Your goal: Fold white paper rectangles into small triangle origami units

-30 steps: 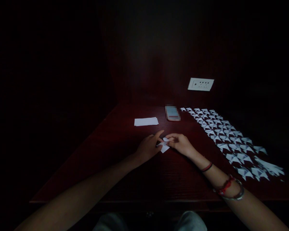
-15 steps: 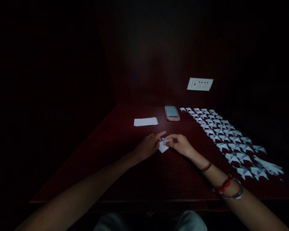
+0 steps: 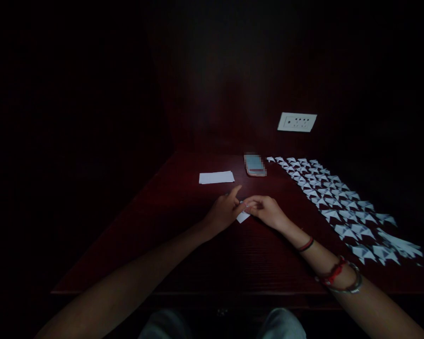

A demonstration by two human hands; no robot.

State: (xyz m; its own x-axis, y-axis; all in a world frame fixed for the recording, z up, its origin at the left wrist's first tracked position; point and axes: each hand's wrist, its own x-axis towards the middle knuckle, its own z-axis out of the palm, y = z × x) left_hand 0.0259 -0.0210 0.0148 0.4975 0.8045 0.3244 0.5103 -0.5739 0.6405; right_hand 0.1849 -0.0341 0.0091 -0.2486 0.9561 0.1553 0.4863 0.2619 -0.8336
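Observation:
Both of my hands meet over a small folded piece of white paper (image 3: 243, 217) at the middle of the dark red table. My left hand (image 3: 225, 210) presses its thumb onto the paper's upper part, with the index finger raised. From the other side, my right hand (image 3: 266, 212) pinches the paper between thumb and fingers. The paper's lower corner points toward me; its upper part is mostly hidden by fingers. Beyond my left hand lies a short stack of white paper slips (image 3: 216, 177).
Rows of folded white paper figures (image 3: 345, 215) cover the table's right side, with a bundle of white paper strips (image 3: 401, 243) near the front. A phone (image 3: 255, 165) lies at the back, below a wall socket (image 3: 297, 122). The table's front edge (image 3: 183, 294) is close to my knees.
My left thumb has moved right onto the paper, and the left index finger has lifted. The right hand keeps its pinch. The whole view has shifted slightly.

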